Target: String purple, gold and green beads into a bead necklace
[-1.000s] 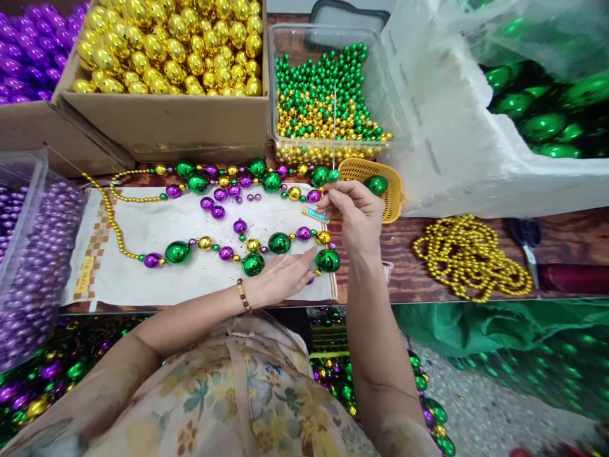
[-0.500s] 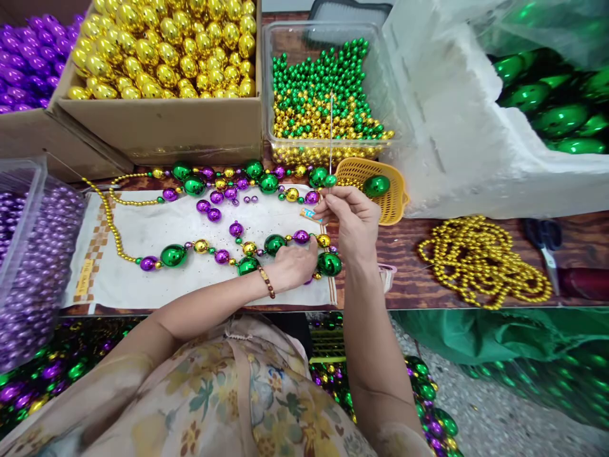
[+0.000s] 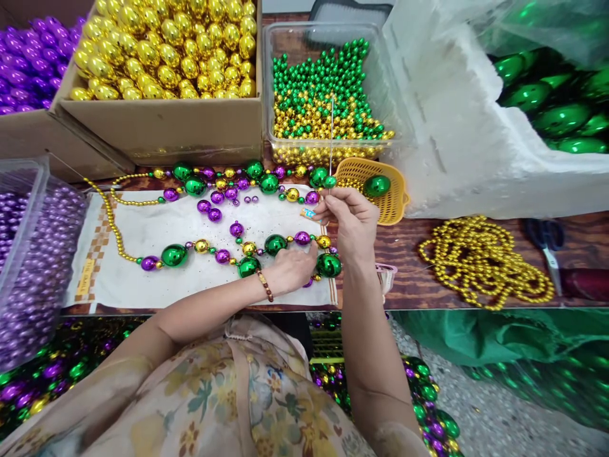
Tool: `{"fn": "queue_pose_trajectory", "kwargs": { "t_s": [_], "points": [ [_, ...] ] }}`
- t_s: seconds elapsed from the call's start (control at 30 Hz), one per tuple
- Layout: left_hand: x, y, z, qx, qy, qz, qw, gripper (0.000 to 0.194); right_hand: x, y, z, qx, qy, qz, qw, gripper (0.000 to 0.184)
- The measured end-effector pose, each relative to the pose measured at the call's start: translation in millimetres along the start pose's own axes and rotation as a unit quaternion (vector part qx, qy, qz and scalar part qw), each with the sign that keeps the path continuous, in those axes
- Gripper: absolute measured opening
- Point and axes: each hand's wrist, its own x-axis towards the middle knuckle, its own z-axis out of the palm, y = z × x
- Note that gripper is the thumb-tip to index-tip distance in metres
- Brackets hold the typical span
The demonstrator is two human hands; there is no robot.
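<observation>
My right hand point(image 3: 354, 219) pinches a long thin needle point(image 3: 332, 136) that points upward. A green bead point(image 3: 330, 182) sits on the needle just above the fingertips. My left hand point(image 3: 294, 266), with a beaded bracelet on its wrist, is curled closed at the near strand of beads, its fingertips at the string beside a purple bead point(image 3: 302, 238). This strand bears large green beads point(image 3: 174, 255), gold and purple ones, and a tail of small gold beads point(image 3: 110, 216). A second stretch of strung beads point(image 3: 269, 183) lies behind it. Loose purple beads point(image 3: 215, 214) rest on the white cloth point(image 3: 157, 285).
Behind stand a cardboard box point(image 3: 166, 130) of gold beads and a clear bin point(image 3: 399, 127) of small green and gold beads. A yellow basket point(image 3: 397, 206) holds a green bead. Rightward lie gold bead strings point(image 3: 480, 263), scissors point(image 3: 547, 244) and a white foam box point(image 3: 438, 152).
My left hand has drawn back slightly leftward and its outstretched fingers have curled in at the strand. My right hand still holds the needle upright, with little movement. The view has shifted slightly.
</observation>
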Motion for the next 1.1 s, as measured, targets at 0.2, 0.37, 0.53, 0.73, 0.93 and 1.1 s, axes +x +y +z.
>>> {"fn": "queue_pose_trajectory", "kwargs": {
  "t_s": [0.2, 0.37, 0.53, 0.73, 0.93, 1.1],
  "points": [
    [-14.8, -1.5, -0.3, 0.006, 0.021, -0.029, 0.999, 0.068, -1.5, 0.3, 0.7, -0.007, 0.002, 0.004, 1.000, 0.011],
    [-23.0, -2.7, -4.9, 0.008, 0.013, -0.036, 0.999, 0.069, -3.0, -2.5, 3.0, -0.015, 0.001, 0.009, 1.000, 0.012],
    [-35.1, -10.0, -5.2, 0.007, 0.025, -0.056, 0.998, 0.077, -2.8, -3.1, 3.7, -0.016, -0.003, 0.006, 1.000, 0.011],
    [-51.0, -14.3, -5.0, 0.016, 0.021, -0.063, 0.998, 0.080, -2.2, 0.2, 8.5, -0.022, -0.003, -0.002, 1.000, 0.012],
    [-78.5, -17.7, -4.1, 0.011, 0.014, -0.063, 0.998, 0.077, -3.3, 1.8, 10.4, -0.014, 0.005, -0.002, 1.000, 0.013],
    [-87.5, -26.6, -3.1, 0.006, 0.002, -0.077, 0.997, 0.077, -2.8, 2.7, 16.2, 0.012, -0.001, 0.005, 1.000, 0.012]
  ]
}}
